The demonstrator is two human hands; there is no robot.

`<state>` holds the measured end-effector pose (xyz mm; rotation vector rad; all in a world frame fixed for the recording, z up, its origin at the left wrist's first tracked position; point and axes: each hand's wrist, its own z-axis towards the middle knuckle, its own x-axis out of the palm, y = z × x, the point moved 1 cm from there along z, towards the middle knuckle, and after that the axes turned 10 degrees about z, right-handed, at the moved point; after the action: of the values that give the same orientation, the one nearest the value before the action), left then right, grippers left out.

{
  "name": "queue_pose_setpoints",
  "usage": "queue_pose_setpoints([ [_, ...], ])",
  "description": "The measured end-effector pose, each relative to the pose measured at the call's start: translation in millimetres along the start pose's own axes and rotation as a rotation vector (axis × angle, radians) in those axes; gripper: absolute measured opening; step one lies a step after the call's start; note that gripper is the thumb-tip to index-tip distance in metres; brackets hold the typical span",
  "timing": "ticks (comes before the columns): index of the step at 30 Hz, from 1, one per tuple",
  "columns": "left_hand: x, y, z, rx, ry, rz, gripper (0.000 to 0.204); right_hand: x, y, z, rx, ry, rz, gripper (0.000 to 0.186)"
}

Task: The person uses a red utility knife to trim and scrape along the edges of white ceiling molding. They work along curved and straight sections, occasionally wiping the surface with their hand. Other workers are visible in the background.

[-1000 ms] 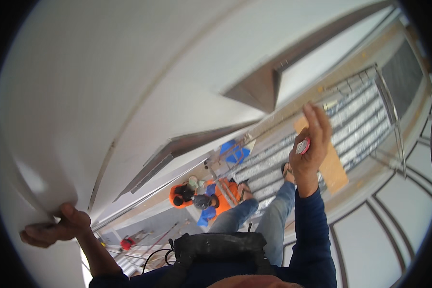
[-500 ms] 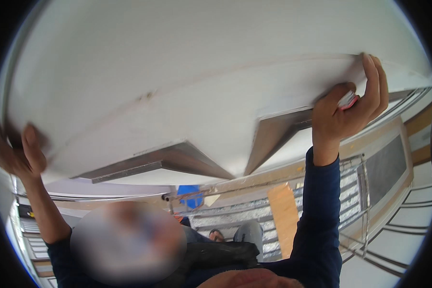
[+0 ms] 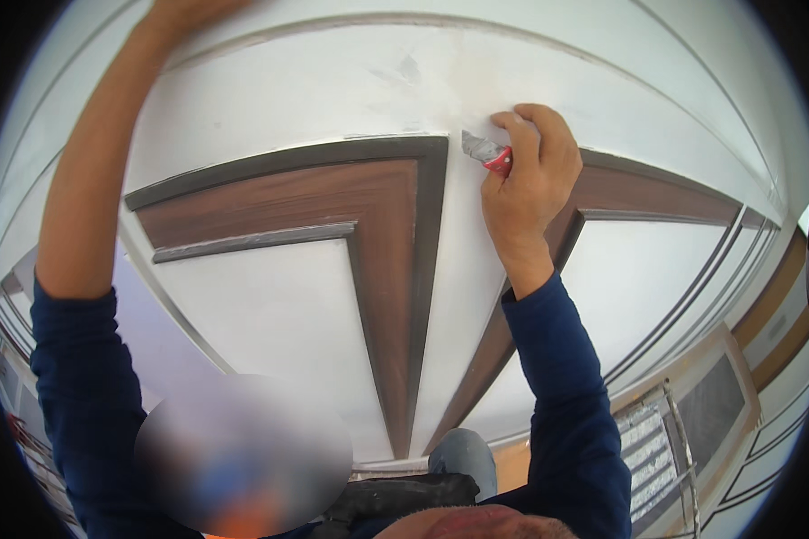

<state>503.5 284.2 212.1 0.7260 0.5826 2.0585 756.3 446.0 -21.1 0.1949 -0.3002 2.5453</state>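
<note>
My right hand [image 3: 535,180] is closed around a putty knife [image 3: 487,151] with a red handle and a broad metal blade smeared with grey. Its blade is close to the white wall [image 3: 333,85], beside the narrow white strip between two trimmed panels. A dark grey and brown panel frame [image 3: 386,198] stands left of the knife, and a similar brown frame [image 3: 620,190] lies partly behind my right hand. Raised at the top left, my left hand [image 3: 193,11] is blurred and cut off by the edge, so its fingers are hidden. Pale patches [image 3: 404,67] mark the wall above the frames.
A metal scaffold rail [image 3: 688,467] stands at the lower right, beside light slats. My jeans-clad knee [image 3: 463,458] and a dark bag [image 3: 413,494] show at the bottom. A long groove [image 3: 404,18] crosses the wall near the top.
The view has shifted so the framed panels appear larger and more head-on. My left hand has gone from the lower left to the top edge; my right hand appears further left, still holding the knife.
</note>
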Motion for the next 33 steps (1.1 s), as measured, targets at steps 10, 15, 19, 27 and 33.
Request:
queue_pose_setpoints([
  [10, -47, 6, -19, -0.065, 0.162, -0.364, 0.064, -12, -10, 0, -0.005, -0.042, -0.041, 0.042],
  [15, -91, 23, -64, -0.147, 0.155, -0.388, 0.058, -7, 1, -2, 0.015, -0.014, -0.032, 0.042],
  [19, -136, 37, -75, -0.160, 0.138, -0.372, 0.053, 4, 3, -12, 0.046, -0.049, 0.019, 0.040],
  [27, -229, 26, -80, -0.299, -0.323, -0.453, 0.043, -10, -23, 4, 0.012, -0.072, -0.026, 0.040],
  [33, -191, -11, -86, -0.437, -0.526, -0.497, 0.035, -22, -21, -2, 0.021, 0.004, -0.117, 0.043],
])
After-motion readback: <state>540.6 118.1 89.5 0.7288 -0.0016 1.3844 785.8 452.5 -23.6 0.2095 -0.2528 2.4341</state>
